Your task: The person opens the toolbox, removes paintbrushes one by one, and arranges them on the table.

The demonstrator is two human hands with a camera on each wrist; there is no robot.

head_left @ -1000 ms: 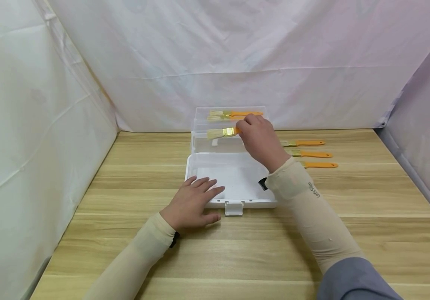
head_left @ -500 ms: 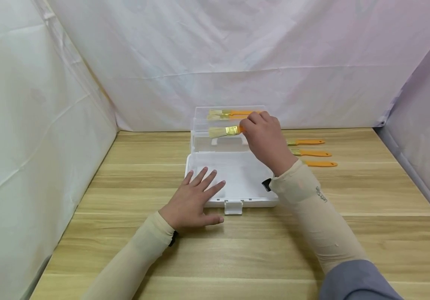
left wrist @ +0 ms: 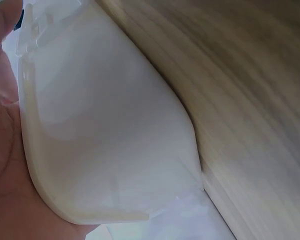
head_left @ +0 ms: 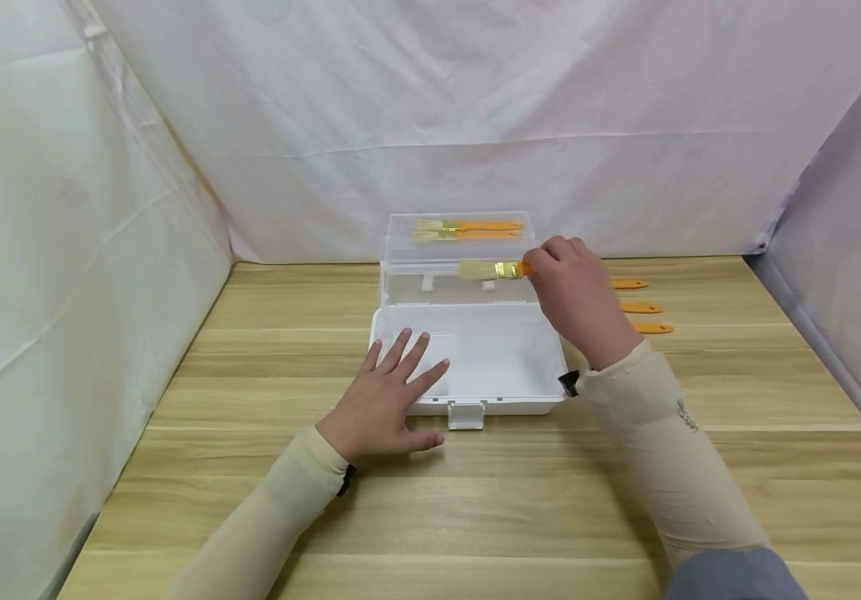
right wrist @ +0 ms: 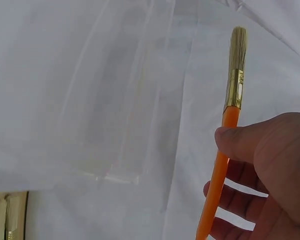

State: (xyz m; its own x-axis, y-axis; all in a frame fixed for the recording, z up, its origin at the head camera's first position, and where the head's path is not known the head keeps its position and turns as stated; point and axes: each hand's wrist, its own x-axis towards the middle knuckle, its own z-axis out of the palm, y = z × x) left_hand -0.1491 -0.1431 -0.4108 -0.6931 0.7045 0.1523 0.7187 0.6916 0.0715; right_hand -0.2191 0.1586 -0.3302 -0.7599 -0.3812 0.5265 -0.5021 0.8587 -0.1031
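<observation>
My right hand (head_left: 580, 300) pinches the orange handle of a paintbrush (head_left: 486, 270) with pale bristles and a gold ferrule, held in the air over the right part of an opened clear lid (head_left: 407, 292). In the right wrist view the thumb and curled fingers clasp the brush (right wrist: 218, 172), bristles upward. My left hand (head_left: 385, 408) lies spread over the front left corner of a shallow white plastic box (head_left: 516, 408). In the left wrist view the palm is against the box wall (left wrist: 110, 110). No brush shows inside the box's white base.
Two orange-handled brushes (head_left: 490, 226) show at the lid's far section; whether inside or behind it I cannot tell. Three more brushes (head_left: 643, 308) lie on the wooden table (head_left: 738, 375) at right, partly hidden by my right hand. A white cloth (head_left: 310, 192) hangs behind.
My right hand has moved right with the brush, from over the lid's middle to its right side, covering more of the three brushes. The left fingers have spread slightly wider.
</observation>
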